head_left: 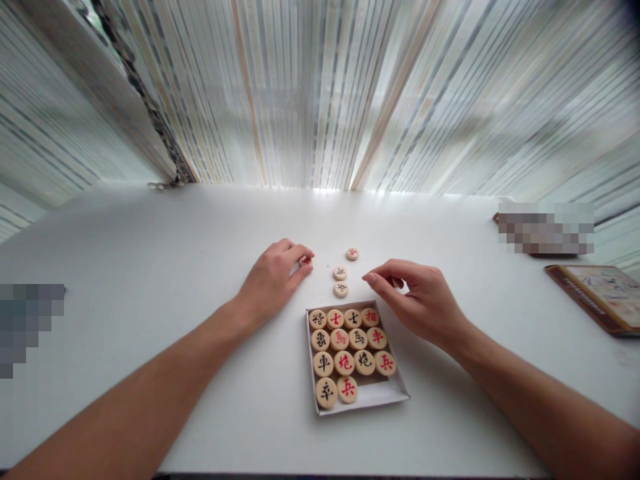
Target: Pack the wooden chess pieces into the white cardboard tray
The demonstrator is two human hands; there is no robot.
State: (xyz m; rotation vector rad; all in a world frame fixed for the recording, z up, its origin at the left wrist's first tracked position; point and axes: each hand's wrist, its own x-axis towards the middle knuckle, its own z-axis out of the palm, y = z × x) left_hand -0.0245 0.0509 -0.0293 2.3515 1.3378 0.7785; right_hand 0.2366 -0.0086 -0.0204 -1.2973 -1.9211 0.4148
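My left hand [273, 277] pinches a round wooden Chinese chess piece [306, 261] with a red mark between thumb and fingers, on or just above the white table. To the right of it my right hand [413, 287] has its thumb and index fingertip pressed together, and no piece shows between them. Between the hands lie a red-marked piece [353, 253] and two black-marked pieces, one [340, 273] just behind the other [341, 289]. Nearer me, a shallow white box [383, 393] holds rows of red and black pieces, the front row having just two.
On the right side of the table [240, 413] lies a brown-edged flat box [580, 300], with a partly blurred item [545, 230] behind it. A blurred-out object [30, 327] is at the left edge. Striped curtains [300, 93] hang along the far edge.
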